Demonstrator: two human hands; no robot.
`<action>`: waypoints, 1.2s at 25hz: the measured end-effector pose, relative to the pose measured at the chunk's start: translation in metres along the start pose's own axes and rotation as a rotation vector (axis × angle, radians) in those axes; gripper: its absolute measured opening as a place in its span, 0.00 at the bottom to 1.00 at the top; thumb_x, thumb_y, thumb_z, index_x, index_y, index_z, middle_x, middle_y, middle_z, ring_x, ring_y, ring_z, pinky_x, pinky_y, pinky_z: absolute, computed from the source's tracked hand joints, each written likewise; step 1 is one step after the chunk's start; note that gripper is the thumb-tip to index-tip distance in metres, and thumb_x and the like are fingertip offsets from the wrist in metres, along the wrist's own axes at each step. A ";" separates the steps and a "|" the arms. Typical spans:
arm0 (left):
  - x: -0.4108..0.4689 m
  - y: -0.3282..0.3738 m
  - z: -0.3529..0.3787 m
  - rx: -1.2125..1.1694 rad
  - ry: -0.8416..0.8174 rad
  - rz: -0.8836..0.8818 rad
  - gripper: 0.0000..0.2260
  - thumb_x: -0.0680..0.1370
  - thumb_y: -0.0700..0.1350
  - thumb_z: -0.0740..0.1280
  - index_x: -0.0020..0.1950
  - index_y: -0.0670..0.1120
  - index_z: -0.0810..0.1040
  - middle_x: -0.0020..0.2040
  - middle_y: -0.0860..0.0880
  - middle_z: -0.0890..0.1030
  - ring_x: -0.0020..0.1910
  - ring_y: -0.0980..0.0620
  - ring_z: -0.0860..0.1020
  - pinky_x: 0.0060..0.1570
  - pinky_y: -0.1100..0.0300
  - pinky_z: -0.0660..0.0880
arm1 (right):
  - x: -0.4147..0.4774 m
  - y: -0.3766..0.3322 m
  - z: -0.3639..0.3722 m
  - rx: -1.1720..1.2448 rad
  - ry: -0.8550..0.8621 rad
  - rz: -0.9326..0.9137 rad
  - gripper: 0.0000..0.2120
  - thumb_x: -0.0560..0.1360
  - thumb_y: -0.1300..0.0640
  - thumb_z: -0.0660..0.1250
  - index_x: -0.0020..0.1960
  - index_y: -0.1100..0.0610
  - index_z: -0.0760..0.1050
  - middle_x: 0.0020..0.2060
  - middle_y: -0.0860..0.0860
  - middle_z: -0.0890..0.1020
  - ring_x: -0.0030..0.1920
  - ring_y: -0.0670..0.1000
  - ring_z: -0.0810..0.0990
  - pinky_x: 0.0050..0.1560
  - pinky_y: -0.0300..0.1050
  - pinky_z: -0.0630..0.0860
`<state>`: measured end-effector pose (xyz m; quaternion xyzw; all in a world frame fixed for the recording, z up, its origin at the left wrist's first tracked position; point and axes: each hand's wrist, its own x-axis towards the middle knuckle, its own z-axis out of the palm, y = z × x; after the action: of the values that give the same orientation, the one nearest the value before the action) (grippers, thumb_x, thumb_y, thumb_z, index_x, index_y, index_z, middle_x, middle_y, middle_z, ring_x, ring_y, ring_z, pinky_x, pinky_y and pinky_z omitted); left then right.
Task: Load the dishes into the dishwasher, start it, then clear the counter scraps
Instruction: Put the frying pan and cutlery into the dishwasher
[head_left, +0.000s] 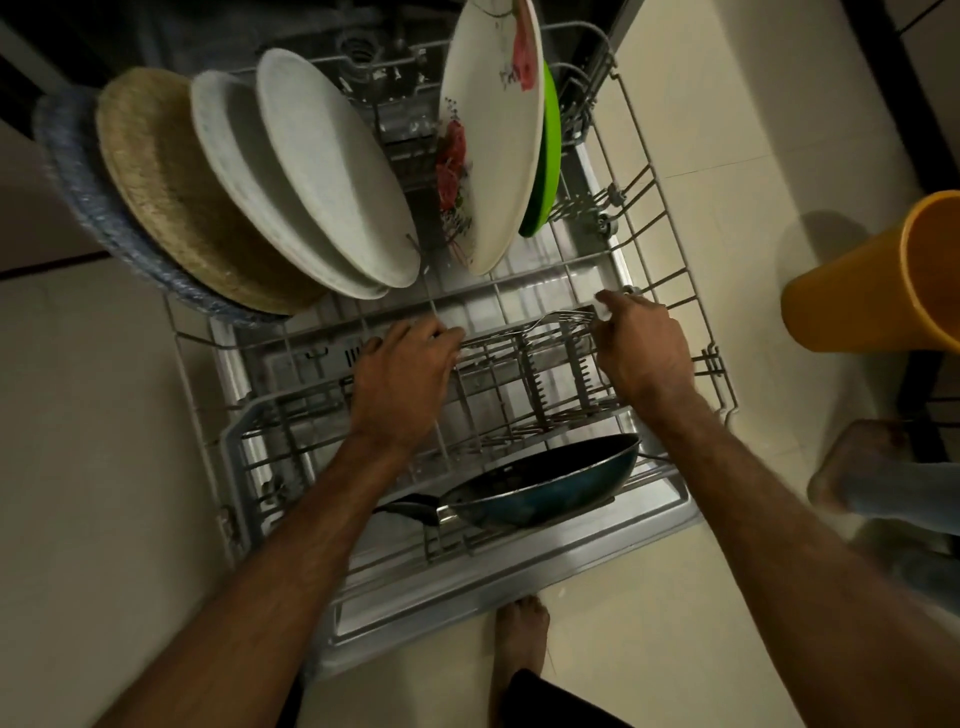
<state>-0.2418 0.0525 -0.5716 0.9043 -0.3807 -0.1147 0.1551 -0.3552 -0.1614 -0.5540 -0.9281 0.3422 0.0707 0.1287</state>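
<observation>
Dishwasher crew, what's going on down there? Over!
Left hand rests on cutlery basket. Right hand pinches fork above it. Frying pan lies nearer, not blocking.

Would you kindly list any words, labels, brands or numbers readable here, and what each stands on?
None can be read.
The floral plate: flower pattern only, no lettering.
Dark marks on the dishwasher door by the left hand: too blurred to read.
The fork pinched by the right hand: no stamp legible.

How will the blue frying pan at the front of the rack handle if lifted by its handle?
Probably rigid: the frying pan looks like metal with a hard handle. Likely front-heavy, since the bowl is far wider than the handle, so it may dip. It lies tilted on the rack tines, so a push could rock or slide it.
</observation>
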 end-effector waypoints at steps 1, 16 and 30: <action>-0.004 0.000 -0.008 0.003 0.018 -0.017 0.13 0.80 0.44 0.68 0.64 0.48 0.80 0.56 0.48 0.81 0.54 0.45 0.79 0.49 0.47 0.78 | -0.003 -0.003 -0.007 -0.002 0.000 0.019 0.14 0.81 0.57 0.64 0.65 0.58 0.75 0.56 0.59 0.82 0.49 0.58 0.83 0.52 0.55 0.81; -0.137 0.014 -0.357 -0.007 0.123 -0.418 0.10 0.82 0.48 0.60 0.54 0.49 0.80 0.51 0.50 0.81 0.50 0.46 0.79 0.42 0.52 0.74 | -0.138 -0.286 -0.265 0.080 -0.158 -0.398 0.12 0.81 0.57 0.59 0.59 0.57 0.78 0.53 0.55 0.81 0.52 0.57 0.81 0.53 0.51 0.79; -0.195 -0.177 -0.771 0.179 0.578 -0.538 0.08 0.79 0.50 0.64 0.42 0.50 0.79 0.40 0.52 0.82 0.40 0.51 0.81 0.33 0.58 0.70 | -0.174 -0.677 -0.497 0.361 0.224 -0.756 0.08 0.80 0.57 0.63 0.52 0.57 0.80 0.47 0.52 0.82 0.47 0.52 0.80 0.48 0.46 0.77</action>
<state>-0.0082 0.4600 0.0942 0.9766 -0.0798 0.1412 0.1409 -0.0225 0.2992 0.0886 -0.9527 -0.0031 -0.1437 0.2680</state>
